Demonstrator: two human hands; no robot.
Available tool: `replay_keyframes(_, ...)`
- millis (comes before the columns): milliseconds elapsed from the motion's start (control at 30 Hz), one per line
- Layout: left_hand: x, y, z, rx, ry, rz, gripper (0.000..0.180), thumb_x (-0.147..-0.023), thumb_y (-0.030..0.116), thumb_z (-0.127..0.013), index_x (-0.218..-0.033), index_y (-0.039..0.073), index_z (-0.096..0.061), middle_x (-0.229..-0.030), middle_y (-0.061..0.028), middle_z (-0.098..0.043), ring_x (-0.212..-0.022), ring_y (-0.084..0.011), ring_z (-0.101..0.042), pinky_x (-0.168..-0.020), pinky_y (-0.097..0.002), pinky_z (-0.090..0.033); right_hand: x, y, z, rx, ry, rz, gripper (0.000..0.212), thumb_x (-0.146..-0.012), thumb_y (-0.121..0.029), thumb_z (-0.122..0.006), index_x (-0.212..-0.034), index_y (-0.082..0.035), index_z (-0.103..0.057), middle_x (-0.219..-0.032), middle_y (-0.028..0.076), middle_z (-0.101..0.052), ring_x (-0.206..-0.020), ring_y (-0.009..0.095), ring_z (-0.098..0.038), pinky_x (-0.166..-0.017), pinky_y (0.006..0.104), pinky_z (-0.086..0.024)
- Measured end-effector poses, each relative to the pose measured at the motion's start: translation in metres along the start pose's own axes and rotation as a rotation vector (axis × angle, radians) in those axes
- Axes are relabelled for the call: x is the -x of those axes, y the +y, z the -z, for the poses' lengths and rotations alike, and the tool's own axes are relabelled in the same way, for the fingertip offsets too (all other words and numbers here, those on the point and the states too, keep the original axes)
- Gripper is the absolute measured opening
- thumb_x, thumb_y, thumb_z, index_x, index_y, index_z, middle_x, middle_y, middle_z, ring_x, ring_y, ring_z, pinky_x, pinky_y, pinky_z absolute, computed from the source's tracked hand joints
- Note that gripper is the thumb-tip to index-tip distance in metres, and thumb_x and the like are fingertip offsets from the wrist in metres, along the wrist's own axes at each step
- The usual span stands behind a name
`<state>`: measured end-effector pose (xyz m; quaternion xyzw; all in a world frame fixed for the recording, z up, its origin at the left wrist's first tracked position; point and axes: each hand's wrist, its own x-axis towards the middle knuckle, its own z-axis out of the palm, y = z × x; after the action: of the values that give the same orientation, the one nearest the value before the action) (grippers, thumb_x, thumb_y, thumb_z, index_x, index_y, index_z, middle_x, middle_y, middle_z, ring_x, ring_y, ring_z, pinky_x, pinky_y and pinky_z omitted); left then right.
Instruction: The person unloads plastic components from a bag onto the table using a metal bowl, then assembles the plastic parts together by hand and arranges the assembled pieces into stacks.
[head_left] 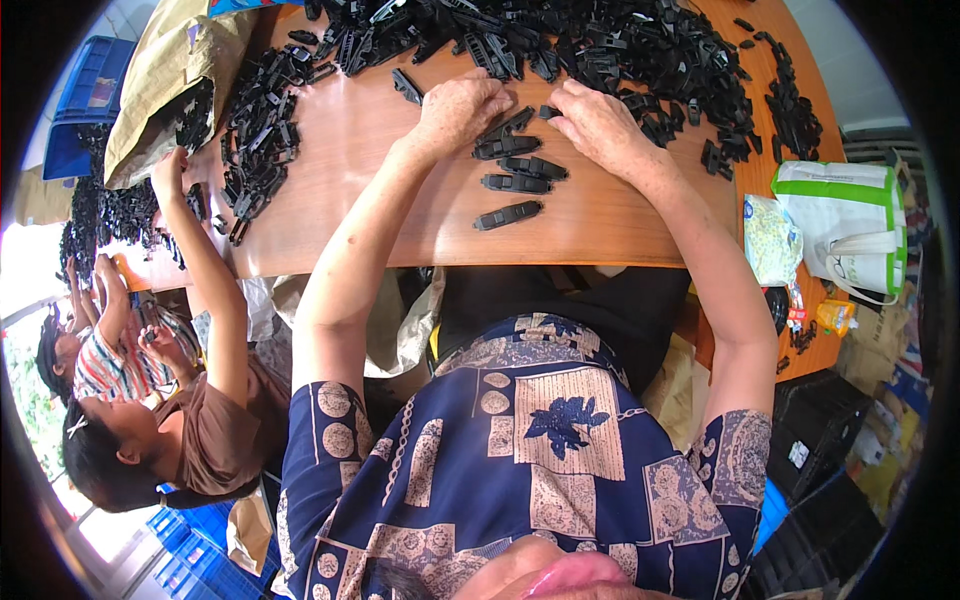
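Observation:
My left hand (462,112) is closed, its curled fingertips at the near edge of a heap of black plastic parts (640,60). What those fingers hold, if anything, is hidden. My right hand (604,128) pinches a small black plastic piece (548,112) between thumb and finger. Between my forearms, several long black plastic parts lie in a loose column, one of them a single part (507,215) closest to the table's near edge. A separate long part (407,86) rests just left of my left hand.
The wooden table (330,190) carries another black pile (262,150) on the left. A brown paper sack (180,75) and blue bin (92,80) stand beyond. Two co-workers sit at left, one person's hand (170,170) near the sack. At right are a white-green bag (840,215) and black crate (815,430).

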<state>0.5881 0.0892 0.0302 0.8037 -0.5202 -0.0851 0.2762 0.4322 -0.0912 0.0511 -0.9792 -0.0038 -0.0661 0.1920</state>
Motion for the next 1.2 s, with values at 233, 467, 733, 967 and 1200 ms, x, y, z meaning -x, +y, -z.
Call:
replay_keyframes(233, 0.024, 0.013, 0.003, 0.120, 0.105, 0.055, 0.018, -0.093, 0.027, -0.066, -0.099, 0.011, -0.070, -0.093, -0.0091, -0.068, -0.088, -0.0334, -0.067, -0.077, -0.0422, -0.052, -0.001, 0.001, 0.005, 0.022, -0.056, -0.015, 0.021, -0.094, -0.013, -0.063, -0.110, -0.001, -0.059, -0.105, 0.017, -0.058, -0.096, 0.040, -0.063, -0.082, 0.0466, -0.053)
replay_keyframes(467, 0.020, -0.001, -0.002, -0.034, 0.224, 0.009, 0.016, -0.093, 0.023, -0.066, -0.099, 0.010, -0.071, -0.092, -0.0089, -0.063, -0.092, -0.0311, -0.065, -0.078, -0.0416, -0.051, -0.006, -0.006, 0.022, 0.039, -0.139, -0.042, 0.022, -0.094, -0.016, -0.064, -0.110, -0.001, -0.059, -0.106, 0.014, -0.059, -0.094, 0.037, -0.064, -0.080, 0.0454, -0.053)
replay_keyframes(733, 0.043, 0.015, 0.007, -0.072, 0.120, 0.005, 0.022, -0.086, 0.024, -0.072, -0.102, 0.009, -0.071, -0.093, -0.0068, -0.062, -0.087, -0.0301, -0.067, -0.072, -0.0406, -0.054, -0.023, -0.002, 0.028, 0.035, -0.033, 0.190, 0.022, -0.094, -0.018, -0.065, -0.108, -0.003, -0.059, -0.096, 0.013, -0.065, -0.086, 0.035, -0.066, -0.072, 0.0426, -0.055)
replay_keyframes(967, 0.044, 0.012, 0.002, -0.081, 0.133, -0.044, 0.018, -0.086, 0.022, -0.072, -0.099, 0.009, -0.069, -0.093, -0.0064, -0.062, -0.087, -0.0293, -0.067, -0.071, -0.0399, -0.054, -0.032, -0.011, 0.024, 0.120, -0.262, 0.237, 0.018, -0.092, -0.016, -0.065, -0.093, -0.005, -0.051, -0.079, 0.013, -0.066, -0.078, 0.035, -0.068, -0.064, 0.0440, -0.055)
replay_keyframes(1200, 0.041, 0.012, 0.002, -0.049, 0.122, -0.053, 0.016, -0.086, 0.021, -0.072, -0.096, 0.008, -0.068, -0.091, -0.0060, -0.062, -0.086, -0.0292, -0.067, -0.071, -0.0394, -0.054, -0.032, -0.010, 0.015, 0.022, -0.253, 0.228, 0.016, -0.091, -0.011, -0.064, -0.093, -0.004, -0.050, -0.080, 0.016, -0.067, -0.078, 0.037, -0.068, -0.065, 0.0457, -0.055)
